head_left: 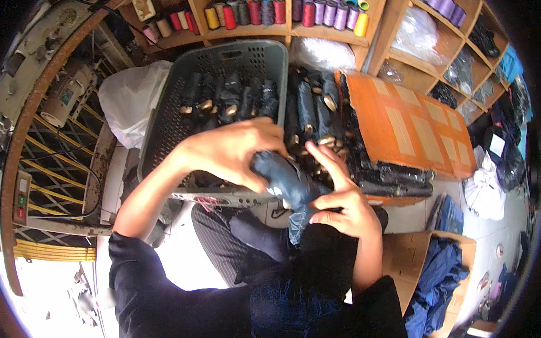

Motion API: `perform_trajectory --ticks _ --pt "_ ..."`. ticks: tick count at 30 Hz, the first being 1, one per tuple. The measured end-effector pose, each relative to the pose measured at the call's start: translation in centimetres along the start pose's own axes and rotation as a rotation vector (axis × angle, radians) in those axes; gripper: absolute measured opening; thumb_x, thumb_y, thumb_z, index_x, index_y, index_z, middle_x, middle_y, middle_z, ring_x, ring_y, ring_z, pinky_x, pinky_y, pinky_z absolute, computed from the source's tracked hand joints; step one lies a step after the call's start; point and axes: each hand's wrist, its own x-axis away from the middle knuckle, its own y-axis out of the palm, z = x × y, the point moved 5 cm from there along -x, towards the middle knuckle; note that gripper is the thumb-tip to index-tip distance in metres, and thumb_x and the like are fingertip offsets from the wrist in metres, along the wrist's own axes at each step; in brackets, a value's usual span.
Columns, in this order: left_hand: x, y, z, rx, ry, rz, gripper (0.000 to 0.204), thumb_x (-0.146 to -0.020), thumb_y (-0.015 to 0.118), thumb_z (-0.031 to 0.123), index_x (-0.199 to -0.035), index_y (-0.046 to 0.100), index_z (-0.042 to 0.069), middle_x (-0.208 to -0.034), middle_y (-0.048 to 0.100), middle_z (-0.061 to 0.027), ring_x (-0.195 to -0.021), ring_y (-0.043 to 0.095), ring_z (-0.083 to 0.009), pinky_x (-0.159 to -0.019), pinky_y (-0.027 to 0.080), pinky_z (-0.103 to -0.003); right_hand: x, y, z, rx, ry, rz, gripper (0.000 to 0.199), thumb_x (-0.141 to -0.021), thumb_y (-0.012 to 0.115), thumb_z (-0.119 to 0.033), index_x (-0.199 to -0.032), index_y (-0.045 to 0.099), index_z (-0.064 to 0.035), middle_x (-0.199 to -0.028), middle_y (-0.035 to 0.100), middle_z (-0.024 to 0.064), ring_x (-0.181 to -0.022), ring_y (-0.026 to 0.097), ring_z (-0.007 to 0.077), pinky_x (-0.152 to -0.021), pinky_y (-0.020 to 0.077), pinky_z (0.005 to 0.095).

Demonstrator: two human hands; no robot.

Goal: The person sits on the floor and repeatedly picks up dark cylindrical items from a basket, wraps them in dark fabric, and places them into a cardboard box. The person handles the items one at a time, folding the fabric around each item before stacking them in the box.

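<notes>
A dark blue rolled cloth bundle is held up in front of my body, tilted, with a loose end of cloth hanging below it. My left hand is closed around its upper left end, thumb beneath. At the lower right end, my right hand grips the bundle between thumb and fingers, while its forefinger stretches upward. Behind my hands, a dark green plastic basket contains several similar dark bundles with pale ends. More dark bundles are packed beside the basket. My arms partly hide both groups.
Beside the bundles is a cardboard box flap with tape strips. Wooden shelves with thread spools run along the back. A white bag is left of the basket; a cardboard box of blue cloth is at lower right.
</notes>
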Motion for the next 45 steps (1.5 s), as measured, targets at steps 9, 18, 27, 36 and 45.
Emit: perform_trajectory --ticks 9,18,27,36,45 --pt "-3.1 6.1 3.7 -0.007 0.046 0.691 0.046 -0.070 0.074 0.019 -0.112 0.062 0.004 -0.117 0.056 -0.0158 -0.107 0.055 -0.0312 -0.095 0.041 -0.042 9.6 3.8 7.2 -1.063 0.615 0.649 0.031 -0.096 0.055 -0.032 -0.102 0.062 -0.0026 -0.093 0.064 0.0033 -0.082 0.061 0.0086 -0.069 0.0488 0.0231" --pt "-0.6 20.0 5.4 0.400 -0.223 0.685 0.033 -0.067 0.074 0.000 -0.098 0.066 0.003 -0.102 0.059 -0.0118 -0.099 0.060 -0.0267 -0.086 0.048 -0.035 15.0 5.1 12.7 -0.892 1.042 0.920 0.024 -0.094 0.059 -0.030 -0.087 0.062 -0.0073 -0.081 0.061 -0.0008 -0.073 0.057 0.0092 -0.067 0.0450 0.0263" --pt "0.4 21.2 5.4 0.141 -0.191 0.797 0.021 -0.064 0.074 -0.007 -0.081 0.065 0.002 -0.083 0.061 -0.0092 -0.082 0.060 -0.0262 -0.080 0.048 -0.036 16.3 7.3 15.0 -0.845 1.037 0.834 0.027 -0.094 0.059 -0.029 -0.076 0.055 -0.0084 -0.069 0.047 -0.0048 -0.065 0.043 0.0058 -0.062 0.0372 0.0251" --pt "1.9 21.7 4.8 0.090 -0.384 1.078 0.021 -0.068 0.071 -0.012 -0.080 0.058 0.000 -0.076 0.061 -0.0096 -0.061 0.059 -0.0148 -0.056 0.047 -0.026 18.2 7.3 13.9 -0.653 0.835 0.774 0.037 -0.086 0.067 -0.009 -0.118 0.048 -0.0111 -0.103 0.053 0.0046 -0.093 0.050 0.0123 -0.078 0.0431 0.0278" --pt "1.4 26.5 1.5 0.130 -0.532 1.035 0.017 -0.076 0.072 -0.002 -0.083 0.056 0.001 -0.071 0.059 -0.0081 -0.056 0.056 -0.0134 -0.053 0.044 -0.026 21.8 5.9 7.0 -1.282 0.801 0.303 0.076 -0.071 0.076 -0.034 -0.129 0.042 0.0023 -0.103 0.064 0.0170 -0.078 0.068 0.0285 -0.073 0.0549 0.0367"
